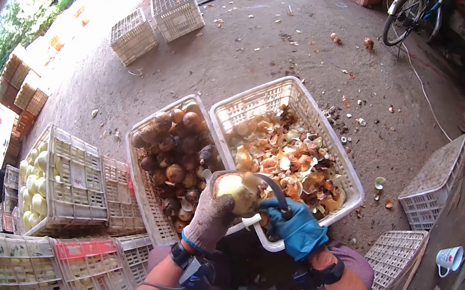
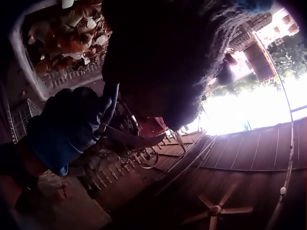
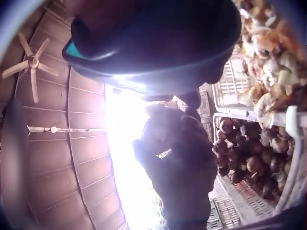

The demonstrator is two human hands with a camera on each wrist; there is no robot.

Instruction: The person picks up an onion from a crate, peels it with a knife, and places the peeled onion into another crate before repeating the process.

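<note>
1. We are holding an onion [image 1: 237,190] just below the middle of the head view, over the near edges of two white crates.
2. Our left hand [image 1: 211,218], in a brown glove, is curling its fingers around the onion from below.
3. Our right hand [image 1: 298,230], in a blue glove, is gripping a curved knife [image 1: 274,190] that is touching the onion's top.
4. The crate of peels [image 1: 337,162] is sitting to the upper right, and the crate of brown onions [image 1: 141,191] just to its left.
5. We are thinking the blade could slip off the smooth round onion and cut the left glove, because those fingers are so near it.
6. The onion could also drop if our grip loosens.
</note>
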